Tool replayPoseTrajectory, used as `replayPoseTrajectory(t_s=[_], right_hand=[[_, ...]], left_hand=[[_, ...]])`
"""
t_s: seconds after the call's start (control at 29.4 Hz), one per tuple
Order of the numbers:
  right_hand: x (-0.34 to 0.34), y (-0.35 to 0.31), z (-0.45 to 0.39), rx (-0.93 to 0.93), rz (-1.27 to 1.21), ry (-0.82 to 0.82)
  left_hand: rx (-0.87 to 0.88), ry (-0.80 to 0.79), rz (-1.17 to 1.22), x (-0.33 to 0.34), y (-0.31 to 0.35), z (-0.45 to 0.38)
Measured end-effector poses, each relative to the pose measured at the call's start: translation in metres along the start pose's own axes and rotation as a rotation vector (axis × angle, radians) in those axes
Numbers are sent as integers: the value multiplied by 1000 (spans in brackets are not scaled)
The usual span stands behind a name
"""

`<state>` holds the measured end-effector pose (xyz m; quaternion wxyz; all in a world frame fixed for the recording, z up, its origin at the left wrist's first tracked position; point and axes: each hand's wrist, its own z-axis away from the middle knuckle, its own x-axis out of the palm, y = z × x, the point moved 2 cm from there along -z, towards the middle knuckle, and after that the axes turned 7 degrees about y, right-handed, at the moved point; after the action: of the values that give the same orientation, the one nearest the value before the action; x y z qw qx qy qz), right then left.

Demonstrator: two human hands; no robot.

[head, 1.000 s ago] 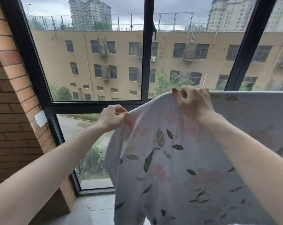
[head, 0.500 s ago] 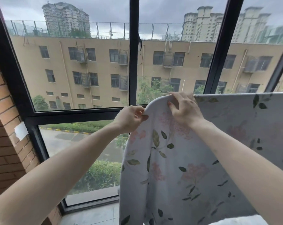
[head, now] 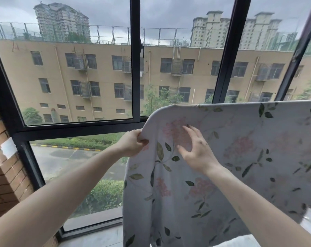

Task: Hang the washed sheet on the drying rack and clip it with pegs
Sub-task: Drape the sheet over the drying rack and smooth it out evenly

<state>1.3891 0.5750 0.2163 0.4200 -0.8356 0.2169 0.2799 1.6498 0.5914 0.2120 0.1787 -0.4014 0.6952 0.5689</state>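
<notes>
Left hand (head: 131,144): pinched the sheet (head: 222,175) at its left edge, thumb and curled fingers closed on a small fold of cloth. Right hand (head: 195,152): fingers spread and loosely bent, thumb apart from them, palm toward the cloth; fingertips close to or just touching a pink flower print, contact hard to tell from this angle. Held nothing.

Sheet: draped over a straight top line above both hands, hanging down past the wrists and out of view at the bottom. Pale, printed with green leaves and pink blooms. Rounded corner up and right of the left fingers; left edge dropping straight below them. Stretched away to the right of the right fingers, cut off by the picture's edge.

Hidden or unclear: whatever carried the sheet lay under the cloth, so no bar could be made out. Lower right corner of the cloth blurred. Both forearms cut off at the bottom. Something white just showed below the sheet at the bottom right, too little to name.

Counted: two hands, one sheet.

Beyond the fingers: dark-framed window (head: 135,68), tan building (head: 97,72) outside. Far left of the left arm: brick wall (head: 1,175) with a white scrap (head: 8,147) stuck on it.
</notes>
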Motion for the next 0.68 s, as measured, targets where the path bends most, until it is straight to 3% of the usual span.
replayPoseTrajectory(t_s=[0.44,0.68], right_hand=[[-27,9,49,145,-218,-71],[-45,-17,51,160,-363,73]], left_hand=[[101,13,87,10,23,47],[161,54,60,13,43,92]])
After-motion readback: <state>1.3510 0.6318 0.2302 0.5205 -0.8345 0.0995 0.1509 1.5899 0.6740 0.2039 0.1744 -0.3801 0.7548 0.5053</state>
